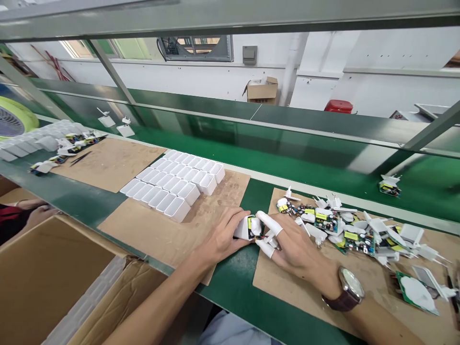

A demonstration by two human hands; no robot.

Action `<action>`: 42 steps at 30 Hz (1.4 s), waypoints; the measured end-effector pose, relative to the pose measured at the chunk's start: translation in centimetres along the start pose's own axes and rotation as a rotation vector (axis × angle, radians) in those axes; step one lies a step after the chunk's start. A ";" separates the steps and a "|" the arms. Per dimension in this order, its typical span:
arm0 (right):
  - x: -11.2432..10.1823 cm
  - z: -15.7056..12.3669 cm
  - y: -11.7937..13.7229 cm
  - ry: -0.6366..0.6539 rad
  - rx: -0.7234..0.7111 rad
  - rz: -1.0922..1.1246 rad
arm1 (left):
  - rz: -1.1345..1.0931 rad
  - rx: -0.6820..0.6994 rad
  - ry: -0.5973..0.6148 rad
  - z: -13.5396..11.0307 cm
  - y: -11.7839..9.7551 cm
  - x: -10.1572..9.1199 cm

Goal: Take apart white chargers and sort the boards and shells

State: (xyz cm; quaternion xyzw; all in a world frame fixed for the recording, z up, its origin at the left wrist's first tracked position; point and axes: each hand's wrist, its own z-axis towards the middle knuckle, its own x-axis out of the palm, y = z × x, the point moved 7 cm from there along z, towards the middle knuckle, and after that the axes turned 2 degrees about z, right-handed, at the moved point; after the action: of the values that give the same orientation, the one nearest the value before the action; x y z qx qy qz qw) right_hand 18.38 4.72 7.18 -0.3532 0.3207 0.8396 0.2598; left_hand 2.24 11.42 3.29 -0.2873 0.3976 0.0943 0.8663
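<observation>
Near the middle of the bench, my left hand (223, 234) is closed around a small white plastic case (242, 230). My right hand (296, 247), with white covers on its thumb and a finger and a watch on the wrist, grips a circuit board (254, 225) with yellow and white parts. The board sits at the case's open end, at least partly in it; how deep is hidden by my fingers. Left of my hands, open white cases (174, 184) stand in rows on a brown board. To the right lies a heap of circuit boards with white plug pieces (354, 232).
An open cardboard box (46, 278) with white cases inside stands at the front left. Another person's hand (40, 215) shows at the left edge. Behind the bench runs a green belt (237, 146) carrying a few parts. A fan (14, 117) stands far left.
</observation>
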 end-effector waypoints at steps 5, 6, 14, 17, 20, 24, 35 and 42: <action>0.8 0.0 -0.2 0.025 0.080 0.041 | -0.072 -0.067 0.068 0.0 0.1 0.0; 0.7 0.0 -0.5 0.021 0.130 0.081 | -0.105 -0.081 0.093 0.1 0.1 0.1; -0.1 0.0 -2.9 -0.027 0.322 0.321 | -0.258 -0.262 0.257 0.6 0.5 -0.5; 0.4 0.0 -2.2 -0.028 0.190 0.304 | -0.366 -0.281 0.299 0.4 0.3 -0.6; 1.2 -0.3 -1.4 0.001 0.085 0.213 | -0.482 -0.343 0.218 -0.2 0.4 -0.8; 2.0 -0.4 -0.9 0.029 0.018 0.122 | -0.565 -0.410 0.029 -1.7 0.6 -1.3; 4.0 0.5 -0.9 0.054 -0.030 0.264 | -0.395 -0.421 0.067 -3.4 -0.3 -0.7; 2.8 0.7 0.3 -0.084 -0.037 0.289 | -0.348 -0.329 0.028 -3.8 -0.9 -1.0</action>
State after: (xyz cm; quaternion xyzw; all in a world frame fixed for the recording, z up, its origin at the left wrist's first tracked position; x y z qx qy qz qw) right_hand 16.12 5.58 5.53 -0.2727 0.3415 0.8880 0.1428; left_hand -0.49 8.60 2.46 -0.4900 0.3332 0.0030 0.8055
